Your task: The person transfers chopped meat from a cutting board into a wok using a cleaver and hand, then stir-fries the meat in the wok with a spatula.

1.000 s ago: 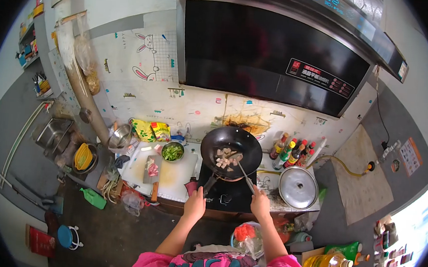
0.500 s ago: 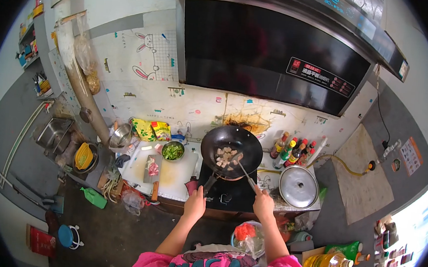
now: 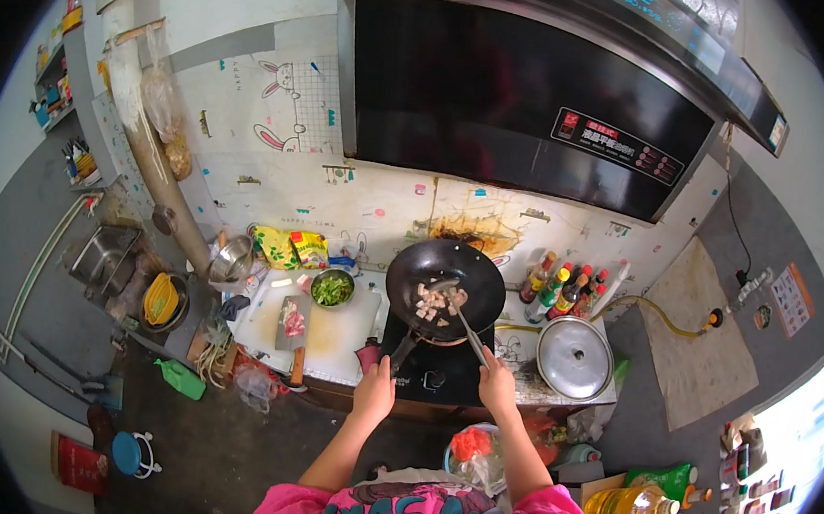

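A black wok (image 3: 410,281) stands on the black stove (image 3: 456,379), with pale chunks of meat (image 3: 431,303) in it. My left hand (image 3: 375,391) is closed round the wok's handle (image 3: 404,349) at the lower left. The fingers of my right hand (image 3: 497,381) are wrapped round the end of a metal spatula (image 3: 471,336), whose blade lies among the meat inside the wok.
Left of the stove are a bowl of chopped greens (image 3: 332,288) and a cleaver (image 3: 292,325) with raw meat on a cutting board (image 3: 334,347). To the right are a round metal lid (image 3: 575,358) and several sauce bottles (image 3: 562,291). The range hood (image 3: 519,93) hangs above.
My right hand has moved slightly left and up from half a second ago, and the spatula's blade has shifted in the wok. The meat chunks lie differently. My left hand stays on the handle.
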The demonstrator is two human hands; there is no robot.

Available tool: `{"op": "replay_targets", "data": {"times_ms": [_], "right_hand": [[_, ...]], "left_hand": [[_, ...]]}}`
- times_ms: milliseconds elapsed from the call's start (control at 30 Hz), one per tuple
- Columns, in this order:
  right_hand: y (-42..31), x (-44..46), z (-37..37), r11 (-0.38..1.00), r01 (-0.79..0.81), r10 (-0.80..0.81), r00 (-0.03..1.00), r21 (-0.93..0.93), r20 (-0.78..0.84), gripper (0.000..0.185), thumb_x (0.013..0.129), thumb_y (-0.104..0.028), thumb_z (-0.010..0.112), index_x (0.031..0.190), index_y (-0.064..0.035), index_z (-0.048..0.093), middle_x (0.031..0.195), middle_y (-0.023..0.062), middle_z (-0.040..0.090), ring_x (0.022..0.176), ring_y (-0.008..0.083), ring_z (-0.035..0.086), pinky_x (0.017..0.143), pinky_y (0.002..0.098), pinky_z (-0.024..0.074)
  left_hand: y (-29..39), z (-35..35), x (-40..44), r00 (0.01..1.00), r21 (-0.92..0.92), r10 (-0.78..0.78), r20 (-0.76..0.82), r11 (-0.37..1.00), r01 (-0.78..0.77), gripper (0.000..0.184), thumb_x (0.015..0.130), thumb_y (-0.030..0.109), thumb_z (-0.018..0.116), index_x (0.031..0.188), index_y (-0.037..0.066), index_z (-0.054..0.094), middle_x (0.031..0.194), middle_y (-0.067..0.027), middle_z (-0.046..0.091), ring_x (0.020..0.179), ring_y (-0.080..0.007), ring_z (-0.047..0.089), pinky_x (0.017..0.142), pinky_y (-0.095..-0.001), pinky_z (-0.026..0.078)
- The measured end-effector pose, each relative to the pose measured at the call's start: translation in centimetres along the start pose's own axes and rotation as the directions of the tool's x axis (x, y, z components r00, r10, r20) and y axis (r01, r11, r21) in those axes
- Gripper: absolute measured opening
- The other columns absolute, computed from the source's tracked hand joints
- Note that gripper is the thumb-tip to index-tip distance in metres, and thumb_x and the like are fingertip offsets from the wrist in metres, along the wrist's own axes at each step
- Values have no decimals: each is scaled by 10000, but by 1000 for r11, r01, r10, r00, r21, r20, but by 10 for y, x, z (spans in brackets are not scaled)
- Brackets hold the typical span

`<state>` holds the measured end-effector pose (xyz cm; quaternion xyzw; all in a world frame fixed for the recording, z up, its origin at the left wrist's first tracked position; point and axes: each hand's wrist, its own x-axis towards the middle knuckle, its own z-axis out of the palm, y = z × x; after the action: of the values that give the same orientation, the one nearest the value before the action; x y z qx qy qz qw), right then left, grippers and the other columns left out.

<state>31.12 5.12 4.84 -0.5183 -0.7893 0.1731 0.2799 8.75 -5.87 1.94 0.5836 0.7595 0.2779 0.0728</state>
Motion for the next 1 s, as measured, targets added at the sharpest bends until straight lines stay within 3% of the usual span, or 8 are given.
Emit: {"op": "replay_targets", "data": {"times_ms": [367,667,867,1000], "right_hand": [[8,-12,-13,990,84,-85,996,-110,-4,437,793,-49,537,1225,-65,469,874,216,550,733,403,569,649,466,472],[9,0,0,990,54,-53,999,-127,13,434,802,-52,525,1231,-71,468,876,211,553,724,394,573,652,464,474],[10,1,1,986,-64,66,998,-155,8,422,796,-47,527,1215,-83,487,883,205,563,783,393,573,695,457,473],[25,-1,2,992,-17,13,999,-127,-35,414,791,-45,530,1202,-80,496,886,202,565,789,391,571,704,454,472]], "left_hand": [[-1,2,1,1000,-10,11,-17,1000,-11,476,817,137,557,1236,-2,379,935,-197,514,776,-368,574,630,-447,478],[0,0,2,1000,7,4,14,1000,-4,478,817,141,557,1234,-3,375,933,-198,514,776,-368,574,622,-447,478],[0,-1,1,1000,-3,-11,23,1000,11,477,824,145,549,1242,0,371,940,-196,513,775,-367,575,624,-448,478],[-1,0,2,1000,-3,1,7,1000,-1,476,827,144,545,1246,0,370,943,-196,513,773,-368,575,625,-450,477]]}}
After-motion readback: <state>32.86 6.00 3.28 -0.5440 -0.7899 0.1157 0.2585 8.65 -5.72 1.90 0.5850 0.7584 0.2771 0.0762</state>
